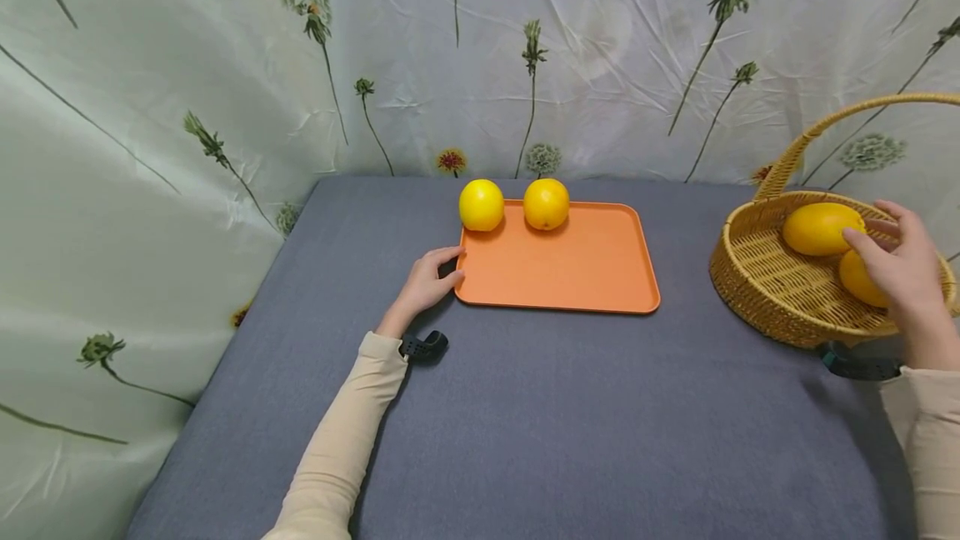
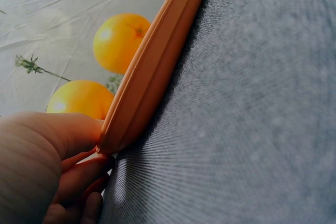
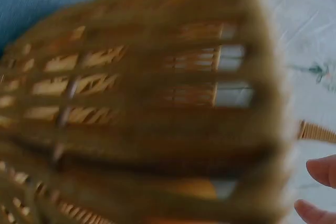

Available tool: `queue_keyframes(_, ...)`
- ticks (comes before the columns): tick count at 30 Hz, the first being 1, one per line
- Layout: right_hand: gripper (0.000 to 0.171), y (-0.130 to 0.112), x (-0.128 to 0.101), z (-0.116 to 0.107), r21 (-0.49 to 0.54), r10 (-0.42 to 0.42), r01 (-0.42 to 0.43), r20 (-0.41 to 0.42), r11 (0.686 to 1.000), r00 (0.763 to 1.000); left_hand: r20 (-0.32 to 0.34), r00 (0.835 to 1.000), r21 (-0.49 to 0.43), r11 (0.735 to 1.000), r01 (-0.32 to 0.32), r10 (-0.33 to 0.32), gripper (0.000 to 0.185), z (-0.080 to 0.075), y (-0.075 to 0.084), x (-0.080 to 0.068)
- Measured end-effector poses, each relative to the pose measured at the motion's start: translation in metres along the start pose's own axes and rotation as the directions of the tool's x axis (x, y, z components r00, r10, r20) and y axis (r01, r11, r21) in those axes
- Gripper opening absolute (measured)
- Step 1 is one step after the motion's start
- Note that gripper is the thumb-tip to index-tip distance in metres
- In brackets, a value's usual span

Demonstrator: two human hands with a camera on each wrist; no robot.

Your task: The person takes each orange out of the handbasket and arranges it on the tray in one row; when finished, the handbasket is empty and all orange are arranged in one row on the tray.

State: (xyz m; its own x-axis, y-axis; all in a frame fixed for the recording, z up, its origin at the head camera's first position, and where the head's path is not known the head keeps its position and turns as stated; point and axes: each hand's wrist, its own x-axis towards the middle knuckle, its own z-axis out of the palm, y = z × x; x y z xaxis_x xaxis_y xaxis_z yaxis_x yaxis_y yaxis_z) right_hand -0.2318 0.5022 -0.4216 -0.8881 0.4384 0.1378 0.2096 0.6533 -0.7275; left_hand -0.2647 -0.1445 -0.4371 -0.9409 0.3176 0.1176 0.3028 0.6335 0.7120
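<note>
Head view: the left hand (image 1: 429,280) lies on the grey cloth tabletop (image 1: 525,407) with relaxed fingers touching the near left corner of the flat orange plastic tray (image 1: 585,269), steadying it, not gripping. Two round yellow-orange fruits sit at the tray's far edge, the yellower left one (image 1: 481,205) and the more orange right one (image 1: 546,203), just beside each other but apart. The right hand (image 1: 903,269) reaches into the woven wicker basket with an arched handle (image 1: 757,273), well to the right of the tray, fingers spread and loosely curved over two more yellow-orange fruits, an upper one (image 1: 817,228) and a lower one (image 1: 858,277); it seems to touch the lower one, but no closed grip shows. Judgement: to lift well, wrap the fingers fully round one fruit before raising it, clear the basket rim and handle, and keep the tray pinned. Left wrist view: the thumb and fingertips (image 2: 79,177) rest against the tray rim (image 2: 152,72), both tray fruits behind it against the flower-printed backdrop sheet (image 2: 52,3). Right wrist view: blurred basket weave (image 3: 131,87) fills the frame; two fingertips (image 3: 323,171) show at the right edge, apart, nothing between them; whether they hold a fruit I cannot tell here.
</note>
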Motion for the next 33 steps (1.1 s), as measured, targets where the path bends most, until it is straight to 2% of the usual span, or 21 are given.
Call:
queue_keyframes(6, 0.062, 0.003, 0.0, -0.005, -0.015, 0.141, -0.143, -0.071, 0.99, 0.987, 0.001, 1.0, -0.001, 1.0, 0.011, -0.011, 0.047, 0.0, 0.0, 0.0)
queue_keyframes(14, 0.065, -0.003, 0.003, -0.005, -0.031, 0.249, -0.255, -0.125, 0.966, 0.96, -0.01, 1.0, -0.003, 1.0, -0.006, 0.006, 0.048, -0.001, 0.003, -0.003)
queue_keyframes(18, 0.07, -0.004, 0.0, -0.009, -0.054, 0.279, -0.286, -0.103, 0.957, 0.955, -0.001, 1.0, -0.009, 1.0, 0.0, 0.0, 0.048, -0.001, 0.003, -0.002)
queue_keyframes(20, 0.073, -0.016, -0.01, -0.012, -0.076, 0.278, -0.284, -0.079, 0.956, 0.957, 0.001, 1.0, -0.014, 1.0, 0.002, -0.002, 0.048, -0.001, 0.004, -0.001)
queue_keyframes(24, 0.07, -0.065, -0.042, -0.019, -0.111, 0.278, -0.281, -0.045, 0.953, 0.96, 0.0, 1.0, -0.011, 1.0, 0.001, -0.001, 0.048, -0.003, 0.004, -0.001)
queue_keyframes(26, 0.068, -0.081, -0.052, -0.02, -0.119, 0.278, -0.281, -0.037, 0.952, 0.96, -0.003, 1.0, -0.009, 1.0, -0.003, 0.003, 0.048, -0.003, 0.004, -0.001)
queue_keyframes(28, 0.067, -0.071, -0.048, -0.018, -0.119, 0.26, -0.263, -0.043, 0.957, 0.965, -0.004, 1.0, -0.007, 1.0, -0.009, 0.009, 0.047, -0.003, 0.004, -0.001)
queue_keyframes(31, 0.07, -0.02, -0.019, -0.012, -0.137, 0.241, -0.243, -0.028, 0.96, 0.97, -0.006, 1.0, -0.006, 1.0, -0.015, 0.015, 0.047, -0.002, 0.004, -0.001)
queue_keyframes(33, 0.072, -0.006, -0.013, -0.009, -0.15, 0.232, -0.231, -0.012, 0.961, 0.973, -0.005, 1.0, -0.006, 1.0, -0.014, 0.014, 0.048, -0.002, 0.004, -0.001)
